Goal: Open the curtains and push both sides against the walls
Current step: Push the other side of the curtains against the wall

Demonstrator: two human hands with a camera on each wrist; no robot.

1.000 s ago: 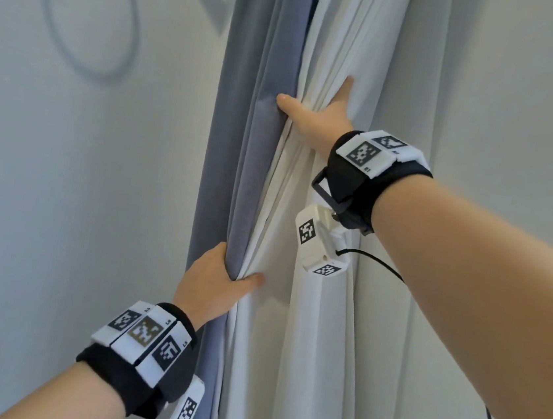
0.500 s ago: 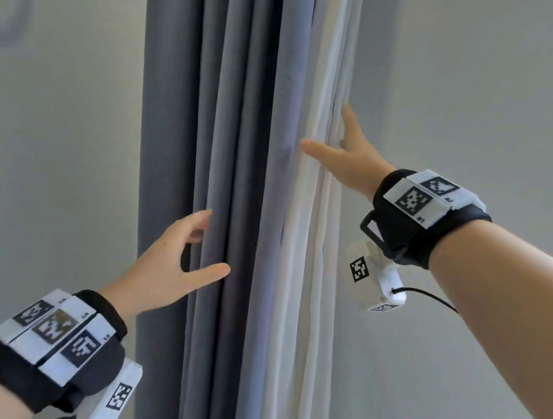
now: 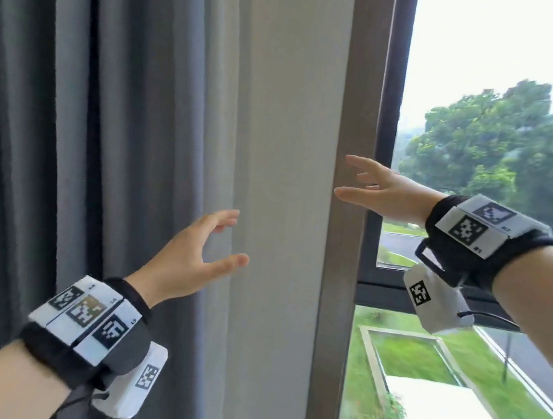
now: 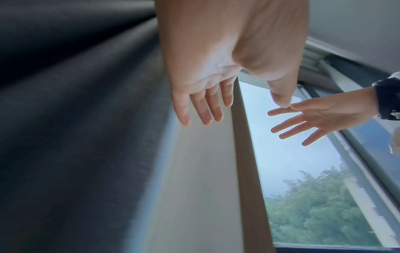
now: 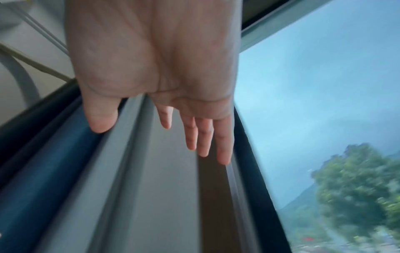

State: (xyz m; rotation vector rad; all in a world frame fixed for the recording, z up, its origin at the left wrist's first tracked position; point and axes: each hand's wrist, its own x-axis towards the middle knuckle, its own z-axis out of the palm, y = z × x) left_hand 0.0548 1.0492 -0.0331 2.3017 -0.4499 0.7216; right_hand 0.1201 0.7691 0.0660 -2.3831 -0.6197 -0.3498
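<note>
The grey curtain (image 3: 85, 153) hangs in tight vertical folds on the left, with a pale sheer edge (image 3: 242, 102) along its right side. My left hand (image 3: 234, 239) is open with thumb and fingers spread, hovering in front of that edge and holding nothing. My right hand (image 3: 344, 175) is open too, fingers straight, in front of the brown window frame (image 3: 340, 285). In the left wrist view the left hand (image 4: 238, 106) is beside the dark curtain (image 4: 75, 128), with the right hand (image 4: 314, 119) across the glass. The right wrist view shows the right hand (image 5: 151, 128) empty.
A strip of pale wall (image 3: 285, 210) lies between the curtain and the frame. The uncovered window (image 3: 488, 95) on the right shows trees, lawn and a road outside. A dark crossbar (image 3: 390, 291) runs across the pane below my right wrist.
Both hands let go of the curtain folds and drew away to the right. The view swung right, bringing the bare wall strip, frame and uncovered window into sight.
</note>
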